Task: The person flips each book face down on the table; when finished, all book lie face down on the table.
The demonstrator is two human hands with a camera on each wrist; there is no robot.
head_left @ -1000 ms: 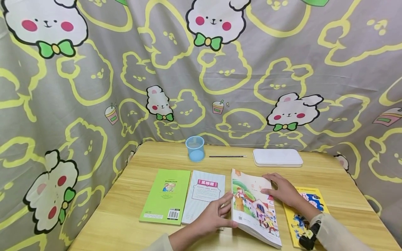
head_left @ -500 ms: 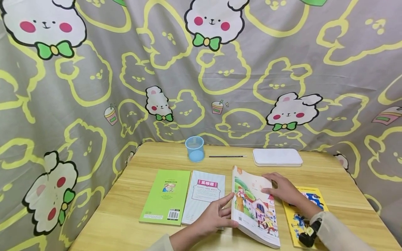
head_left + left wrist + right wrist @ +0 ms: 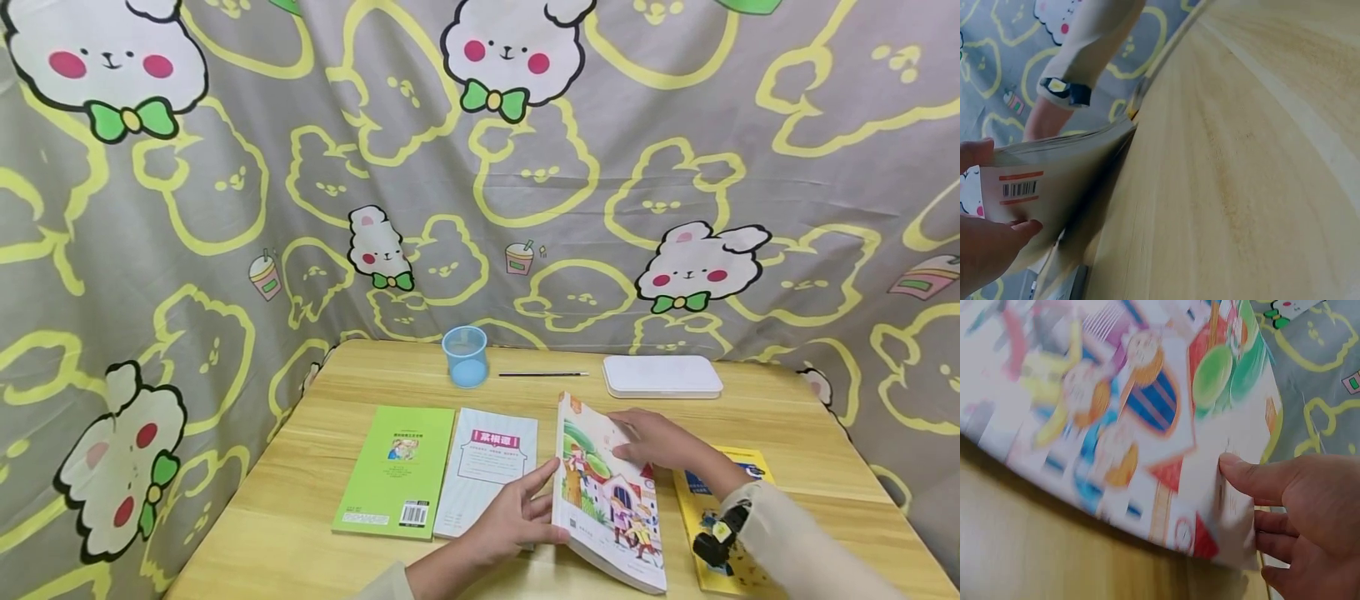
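A thick paperback book point(image 3: 609, 504) with an illustrated cover of children and a house is tilted up off the table, its spine side raised. My left hand point(image 3: 513, 517) grips it along the spine. In the left wrist view that hand point(image 3: 988, 253) has fingers on the back cover point(image 3: 1060, 194), near a barcode. My right hand point(image 3: 663, 442) holds the top right corner. The right wrist view shows its thumb flat on the front cover point(image 3: 1166, 469), with the other fingers of the right hand point(image 3: 1310, 519) behind the edge.
Left of the book lie a pale blue book point(image 3: 491, 467) and a green book point(image 3: 397, 471). A yellow book point(image 3: 723, 533) lies partly under the right forearm. Behind stand a blue cup point(image 3: 467, 358), a pencil point(image 3: 543, 374) and a white case point(image 3: 663, 377). A patterned curtain point(image 3: 420, 167) hangs behind the table.
The book's spine side has risen and the book tilts more to the right. My right hand has slid slightly left over the cover; my left hand keeps its place on the spine.
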